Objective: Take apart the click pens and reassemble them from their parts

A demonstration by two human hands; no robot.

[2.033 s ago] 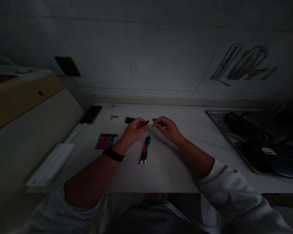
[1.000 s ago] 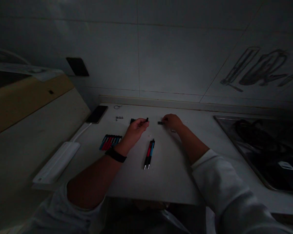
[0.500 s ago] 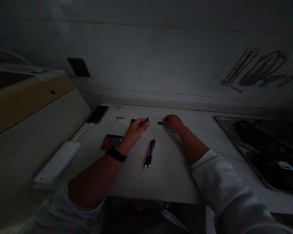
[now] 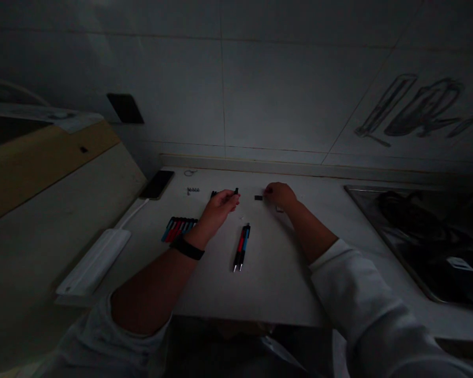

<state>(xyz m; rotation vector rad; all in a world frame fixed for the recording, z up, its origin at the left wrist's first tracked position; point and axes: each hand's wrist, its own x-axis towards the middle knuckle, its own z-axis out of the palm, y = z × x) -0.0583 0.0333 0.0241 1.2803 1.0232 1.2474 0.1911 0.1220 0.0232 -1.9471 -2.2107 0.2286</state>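
Note:
My left hand (image 4: 219, 207), with a dark band on its wrist, pinches a small black pen part (image 4: 237, 191) that sticks up above the fingertips. Farther right, my right hand (image 4: 280, 195) is closed, fingertips down at the counter beside a row of small black pieces (image 4: 258, 198); what those fingers hold is hidden. Two assembled pens (image 4: 242, 248), one red and one blue, lie side by side between my forearms. Several red and blue pen barrels (image 4: 178, 229) lie by my left wrist. More black parts (image 4: 214, 194) are partly covered by my left hand.
Small springs (image 4: 193, 190) lie at the back left, near a phone (image 4: 158, 185). A white power strip (image 4: 95, 262) rests along the left side. To the right is a sink (image 4: 394, 247) with dark items in it. A tiled wall (image 4: 276, 94) rises behind the counter.
Both hands stay almost in place, the left still pinching the black part. The right fingertips have lifted slightly away from the row of black pieces. The view has shifted a little.

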